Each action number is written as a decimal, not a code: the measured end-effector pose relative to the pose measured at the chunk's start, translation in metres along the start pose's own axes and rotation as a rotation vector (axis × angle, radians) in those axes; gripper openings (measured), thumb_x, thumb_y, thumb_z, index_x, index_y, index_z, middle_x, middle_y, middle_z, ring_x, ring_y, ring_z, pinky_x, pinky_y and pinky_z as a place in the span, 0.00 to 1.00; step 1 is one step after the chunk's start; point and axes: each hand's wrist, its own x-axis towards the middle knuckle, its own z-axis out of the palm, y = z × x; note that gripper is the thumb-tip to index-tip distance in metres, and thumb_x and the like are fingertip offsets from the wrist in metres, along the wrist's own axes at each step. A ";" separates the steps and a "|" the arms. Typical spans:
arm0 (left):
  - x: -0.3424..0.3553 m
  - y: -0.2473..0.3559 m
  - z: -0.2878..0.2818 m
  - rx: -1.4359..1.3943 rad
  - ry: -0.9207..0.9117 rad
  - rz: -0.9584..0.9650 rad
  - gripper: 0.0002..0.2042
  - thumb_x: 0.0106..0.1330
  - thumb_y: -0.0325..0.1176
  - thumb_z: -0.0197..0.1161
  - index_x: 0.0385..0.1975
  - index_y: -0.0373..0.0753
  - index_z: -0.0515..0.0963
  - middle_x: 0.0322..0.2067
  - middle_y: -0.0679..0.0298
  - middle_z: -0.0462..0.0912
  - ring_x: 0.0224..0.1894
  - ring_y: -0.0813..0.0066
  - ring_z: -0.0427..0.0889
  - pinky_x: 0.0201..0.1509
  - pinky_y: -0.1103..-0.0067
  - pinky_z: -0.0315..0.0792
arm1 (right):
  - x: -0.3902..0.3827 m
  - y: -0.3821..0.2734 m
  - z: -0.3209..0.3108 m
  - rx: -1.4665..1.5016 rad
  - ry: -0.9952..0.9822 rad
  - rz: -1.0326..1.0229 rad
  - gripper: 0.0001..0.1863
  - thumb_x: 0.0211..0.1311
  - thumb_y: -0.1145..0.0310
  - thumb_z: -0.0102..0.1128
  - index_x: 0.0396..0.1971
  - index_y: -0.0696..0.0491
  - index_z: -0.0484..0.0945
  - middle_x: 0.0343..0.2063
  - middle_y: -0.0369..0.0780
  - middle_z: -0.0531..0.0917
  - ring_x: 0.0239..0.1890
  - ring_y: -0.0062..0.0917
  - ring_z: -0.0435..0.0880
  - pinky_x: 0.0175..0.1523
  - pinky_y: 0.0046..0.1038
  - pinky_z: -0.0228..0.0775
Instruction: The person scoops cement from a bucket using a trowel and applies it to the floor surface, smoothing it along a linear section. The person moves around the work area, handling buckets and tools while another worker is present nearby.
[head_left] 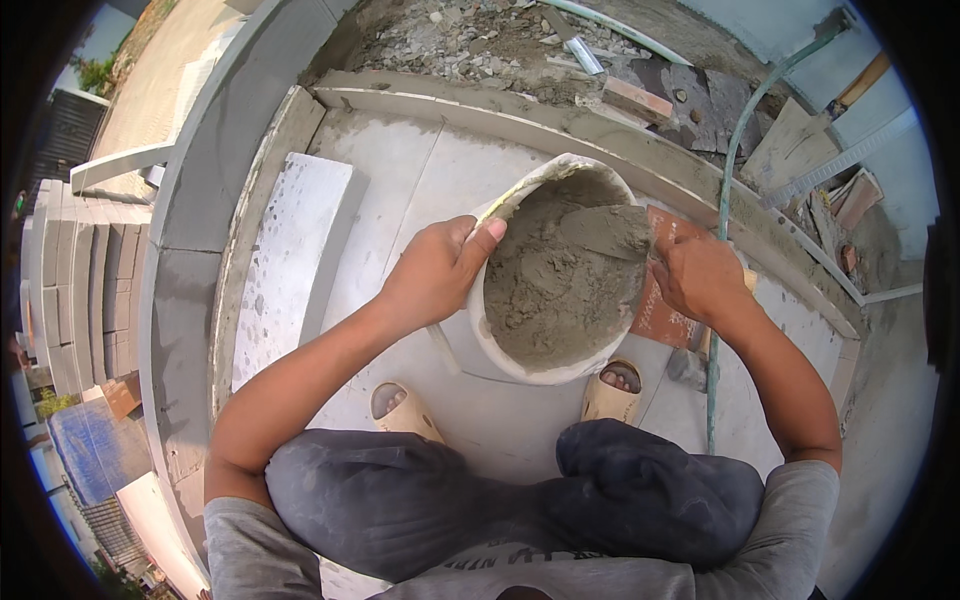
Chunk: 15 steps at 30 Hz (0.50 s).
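Observation:
A pale round bucket (560,376) stands tilted between my hands, holding wet grey mortar (540,310). My left hand (440,270) is closed on its left rim, thumb over the edge. On the opposite side my right hand (700,272) is closed around the handle of a trowel. The mortar-coated trowel blade (608,232) lies on top of the mortar, near the right rim. Part of its handle is hidden by my fingers. A reddish-brown flat piece (658,318) with markings lies beneath my right hand.
Below the bucket are pale floor slabs (500,420) and my sandalled feet. A thick white block (290,250) lies at left, beside a curved grey wall (190,290). A green hose (738,150) runs down the right. Rubble (450,50) lies beyond the low edging (450,105).

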 end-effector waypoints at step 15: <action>-0.001 -0.028 -0.014 -0.147 0.129 -0.106 0.32 0.78 0.60 0.48 0.37 0.30 0.80 0.21 0.63 0.79 0.21 0.75 0.79 0.27 0.77 0.75 | 0.006 0.004 0.038 1.038 -0.502 -0.024 0.21 0.70 0.53 0.62 0.39 0.60 0.83 0.21 0.38 0.81 0.22 0.23 0.81 0.31 0.28 0.74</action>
